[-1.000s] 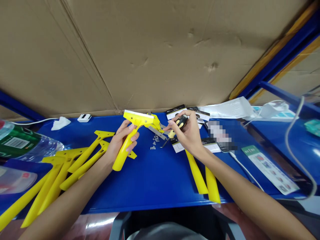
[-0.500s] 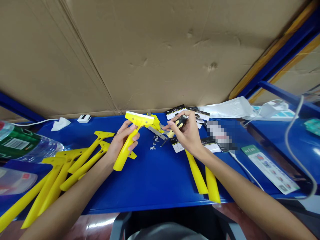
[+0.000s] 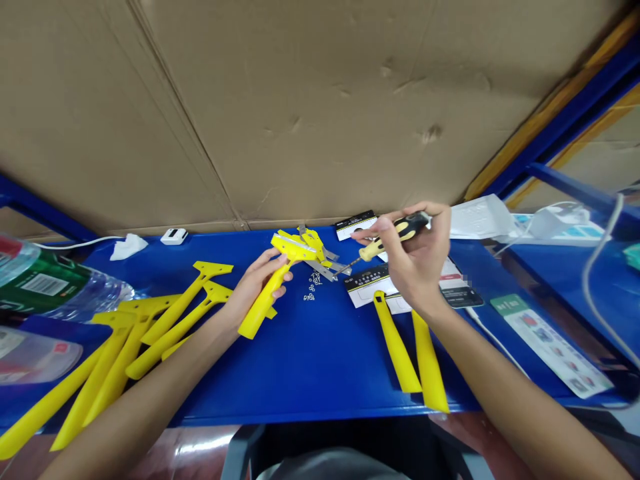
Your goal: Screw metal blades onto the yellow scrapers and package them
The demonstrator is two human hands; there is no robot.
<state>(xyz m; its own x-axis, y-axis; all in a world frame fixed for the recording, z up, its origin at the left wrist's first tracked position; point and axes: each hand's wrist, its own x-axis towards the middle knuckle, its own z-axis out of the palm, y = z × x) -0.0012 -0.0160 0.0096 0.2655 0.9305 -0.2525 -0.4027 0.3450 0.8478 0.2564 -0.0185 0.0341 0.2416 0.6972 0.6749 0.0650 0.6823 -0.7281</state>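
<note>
The left hand (image 3: pixel 263 280) grasps a yellow scraper (image 3: pixel 265 293), while the right hand (image 3: pixel 417 257) grips a screwdriver (image 3: pixel 390 239) right of loose nuts (image 3: pixel 313 287).

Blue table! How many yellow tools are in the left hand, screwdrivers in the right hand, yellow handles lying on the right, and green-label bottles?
Yellow tool in the left hand: 1
Screwdriver in the right hand: 1
Yellow handles on the right: 2
Green-label bottle: 1
Total: 5

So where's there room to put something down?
Front middle of the blue table, between the left arm and two yellow handles; also a strip between the white box and the left hand. Yellow scrapers and a bottle crowd the left.
</note>
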